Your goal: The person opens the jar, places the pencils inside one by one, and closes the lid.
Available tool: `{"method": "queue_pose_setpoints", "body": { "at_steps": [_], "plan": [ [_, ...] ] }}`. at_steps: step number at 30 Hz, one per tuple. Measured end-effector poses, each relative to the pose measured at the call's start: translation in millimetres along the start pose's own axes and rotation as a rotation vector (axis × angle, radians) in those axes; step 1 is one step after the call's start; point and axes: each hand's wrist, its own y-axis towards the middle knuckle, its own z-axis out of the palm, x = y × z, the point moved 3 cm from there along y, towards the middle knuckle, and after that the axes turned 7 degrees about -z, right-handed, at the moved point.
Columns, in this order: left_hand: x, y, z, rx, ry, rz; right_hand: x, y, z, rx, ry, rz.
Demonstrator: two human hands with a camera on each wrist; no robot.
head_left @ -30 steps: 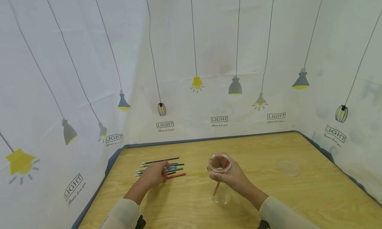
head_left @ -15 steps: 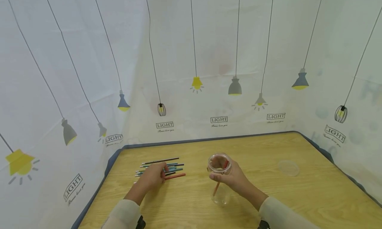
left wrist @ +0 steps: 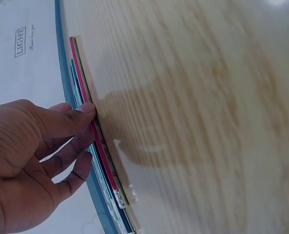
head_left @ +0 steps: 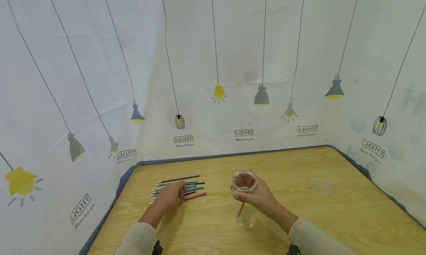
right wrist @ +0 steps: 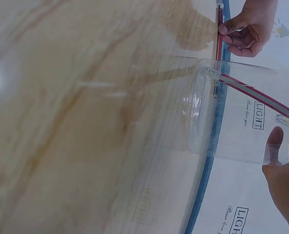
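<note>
My left hand (head_left: 171, 196) is at the near side of a loose row of pencils (head_left: 181, 179) on the table's left. In the left wrist view, its thumb and fingers pinch a red pencil (left wrist: 100, 150) around the middle, close to the tabletop. My right hand (head_left: 261, 196) grips a clear jar (head_left: 246, 221) round its upper part, below the open rim. The jar stands upright, and another red pencil (right wrist: 254, 92) leans slantwise inside it. Part of the pencil row is hidden behind my left hand.
A clear round lid (head_left: 321, 187) lies flat on the wooden table (head_left: 283, 162), right of the jar. A white printed sheet (head_left: 206, 63) walls off the back and sides along the table's dark-blue edge.
My left fingers have come together on the near red pencil. That hand and the pencil have shifted slightly left and towards me. The right hand and jar stay put.
</note>
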Motion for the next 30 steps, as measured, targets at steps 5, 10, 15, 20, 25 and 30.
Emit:
{"method": "queue_pose_setpoints", "body": {
  "at_steps": [5,10,15,20,25,30],
  "plan": [
    [2.5,-0.1,2.2,0.006,0.008,-0.017,-1.3,-0.6,0.4,-0.003,0.002,0.004],
    [3.9,-1.2,-0.7,-0.001,0.002,-0.010,-1.4,-0.7,0.5,-0.002,0.007,0.001],
    [3.4,-0.5,-6.7,-0.020,-0.039,0.010,-1.5,-0.8,-0.5,-0.003,-0.002,0.002],
    [0.3,1.4,-11.2,-0.008,-0.168,0.021,-1.5,-1.0,-0.6,-0.003,-0.011,0.012],
    [-4.8,2.0,-17.1,0.022,-0.323,0.020,-1.0,-0.5,-0.2,-0.001,0.001,0.012],
    [-11.9,2.0,-25.6,0.015,-0.401,0.050,-0.5,0.2,-0.3,-0.005,0.003,0.013]
  ]
}}
